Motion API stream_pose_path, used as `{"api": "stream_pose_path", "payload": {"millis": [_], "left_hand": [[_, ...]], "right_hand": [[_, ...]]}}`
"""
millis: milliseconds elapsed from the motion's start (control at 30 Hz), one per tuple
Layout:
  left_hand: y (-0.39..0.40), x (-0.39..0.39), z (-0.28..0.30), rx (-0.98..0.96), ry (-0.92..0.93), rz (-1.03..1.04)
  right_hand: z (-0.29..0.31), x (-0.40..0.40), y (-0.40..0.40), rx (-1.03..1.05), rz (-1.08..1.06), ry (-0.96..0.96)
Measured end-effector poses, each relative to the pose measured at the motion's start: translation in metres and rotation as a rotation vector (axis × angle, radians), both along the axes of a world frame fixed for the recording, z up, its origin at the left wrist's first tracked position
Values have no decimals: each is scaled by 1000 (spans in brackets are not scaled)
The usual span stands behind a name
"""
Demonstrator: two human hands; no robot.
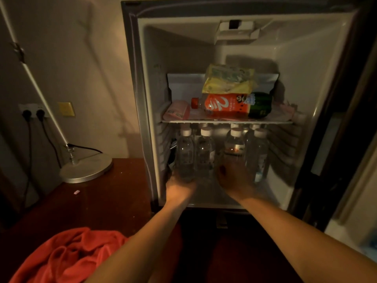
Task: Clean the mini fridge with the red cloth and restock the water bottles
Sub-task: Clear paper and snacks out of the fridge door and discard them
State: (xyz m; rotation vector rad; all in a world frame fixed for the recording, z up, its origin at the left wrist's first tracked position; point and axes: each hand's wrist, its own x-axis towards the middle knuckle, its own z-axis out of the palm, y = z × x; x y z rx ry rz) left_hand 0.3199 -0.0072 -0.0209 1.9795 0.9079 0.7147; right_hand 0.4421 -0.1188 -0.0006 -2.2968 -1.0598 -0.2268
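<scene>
Water bottles hide both hands' fingers, left hand and right hand, grip unclear.

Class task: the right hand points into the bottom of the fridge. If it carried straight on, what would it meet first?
Probably the water bottle directly ahead of the right hand; it may already be touching it, since depth is unclear.
</scene>
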Motion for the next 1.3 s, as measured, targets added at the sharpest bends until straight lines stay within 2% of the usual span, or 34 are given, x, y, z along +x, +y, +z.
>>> {"api": "stream_pose_path", "payload": {"millis": [200, 400, 500, 567, 767, 1033, 1300], "left_hand": [[4, 6, 1, -19, -41, 32], [-2, -6, -11, 149, -53, 82], [-24, -26, -1, 162, -19, 77], [-38, -39, 3, 185, -30, 102], [-76, -73, 9, 321, -125, 125], [-159, -104, 11, 240, -266, -28], [-243, -101, -18, 244, -242, -211]], "right_hand": [[-4, -5, -8, -33, -4, 15], [-2, -9, -15, -34, -20, 22], [6, -25, -32, -67, -52, 55], [11, -37, -48, -117, -82, 7], [17, -78, -105, 10, -60, -69], [9, -118, -197, 91, -34, -132], [-18, -149, -299, 126, -125, -196]]}}
